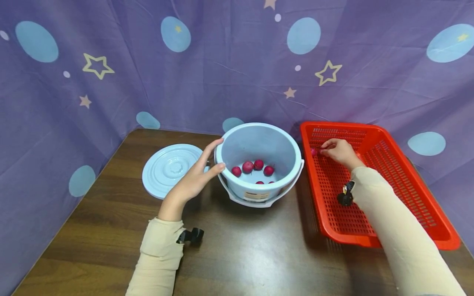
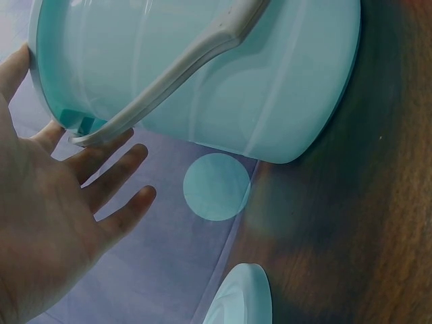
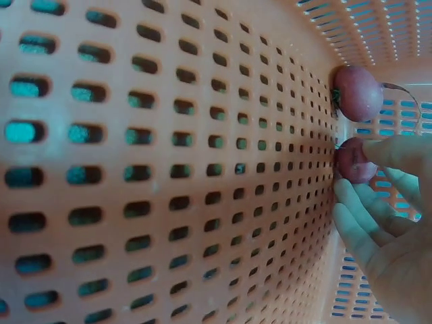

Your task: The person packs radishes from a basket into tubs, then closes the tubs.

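Note:
A pale blue bucket (image 1: 252, 142) stands on the table with several round red radishes (image 1: 247, 167) on its bottom. My left hand (image 1: 192, 179) rests against the bucket's left rim, thumb and index tips touching it; in the left wrist view the other fingers extend loosely beside the handle (image 2: 196, 61). Inside a red perforated basket (image 1: 321, 213), my right hand (image 1: 340, 153) is at the far left corner. The right wrist view shows it pinching a small radish (image 3: 352, 163) between thumb and fingers. Another radish (image 3: 358, 93) with a thin root lies beside that one.
A round pale blue lid (image 1: 172, 170) lies left of the bucket, partly behind my left hand. The bucket's handle hangs down at the front. Behind the wooden table (image 1: 237, 255) hangs a purple curtain (image 1: 237, 61) with stars and dots.

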`<state>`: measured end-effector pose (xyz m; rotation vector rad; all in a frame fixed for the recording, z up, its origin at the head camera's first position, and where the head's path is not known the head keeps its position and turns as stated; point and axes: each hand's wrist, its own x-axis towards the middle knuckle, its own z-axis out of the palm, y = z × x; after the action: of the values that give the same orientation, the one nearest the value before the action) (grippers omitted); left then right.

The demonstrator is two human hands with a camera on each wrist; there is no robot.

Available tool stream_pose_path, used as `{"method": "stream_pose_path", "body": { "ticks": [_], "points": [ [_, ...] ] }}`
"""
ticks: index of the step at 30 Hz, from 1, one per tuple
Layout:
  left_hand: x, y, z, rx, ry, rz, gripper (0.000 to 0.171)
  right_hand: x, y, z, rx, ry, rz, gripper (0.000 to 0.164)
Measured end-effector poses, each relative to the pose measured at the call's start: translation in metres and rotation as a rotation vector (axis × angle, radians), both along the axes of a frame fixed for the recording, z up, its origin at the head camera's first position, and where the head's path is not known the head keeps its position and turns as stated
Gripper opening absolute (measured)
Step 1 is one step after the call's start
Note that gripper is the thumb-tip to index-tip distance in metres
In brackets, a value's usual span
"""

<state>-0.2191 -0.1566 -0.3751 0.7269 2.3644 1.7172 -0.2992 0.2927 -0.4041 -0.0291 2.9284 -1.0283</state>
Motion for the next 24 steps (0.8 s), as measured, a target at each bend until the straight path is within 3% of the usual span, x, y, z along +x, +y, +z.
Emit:
{"method": "stream_pose_path", "body": {
  "ticks": [7,18,24],
  "points": [
    [0.001,0.0,0.001,0.002,-0.012,-0.006,0.066,0.0,0.002,0.007,-0.005,-0.017,0.052,0.032],
    [0.003,-0.001,0.001,0.018,-0.014,-0.013,0.066,0.014,-0.001,0.042,-0.035,-0.059,0.077,0.034],
    [0.002,-0.002,0.0,0.008,-0.018,-0.01,0.067,0.026,-0.001,0.061,-0.06,-0.019,0.092,0.033]
  ]
}}
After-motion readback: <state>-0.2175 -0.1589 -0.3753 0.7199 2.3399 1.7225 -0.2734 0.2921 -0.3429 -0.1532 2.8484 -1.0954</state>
